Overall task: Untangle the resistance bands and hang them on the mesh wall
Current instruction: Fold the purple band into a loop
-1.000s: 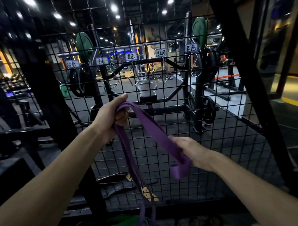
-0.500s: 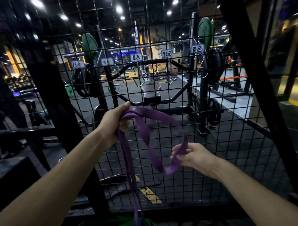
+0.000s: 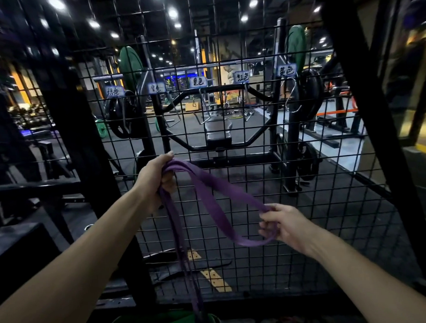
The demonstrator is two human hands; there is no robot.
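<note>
A purple resistance band (image 3: 209, 197) stretches between both hands in front of the black mesh wall (image 3: 258, 244). My left hand (image 3: 154, 180) grips the band's top fold at chest height. From that fist two strands hang straight down to the bottom of the frame. A loose loop sags to the right, where my right hand (image 3: 285, 225) pinches it between thumb and fingers. Metal hooks hang on the mesh under small labels; one silver hook (image 3: 292, 95) shows at the upper right.
Several white labels (image 3: 198, 81) run along the mesh at head height. A green container (image 3: 164, 322) sits at the bottom edge under the hanging strands. Black frame posts (image 3: 86, 165) stand left and right. Gym racks and plates show behind the mesh.
My right hand moved right and slightly down, drawing the loop wider and away from the left hand. The left hand kept its grip. The view shifted a little.
</note>
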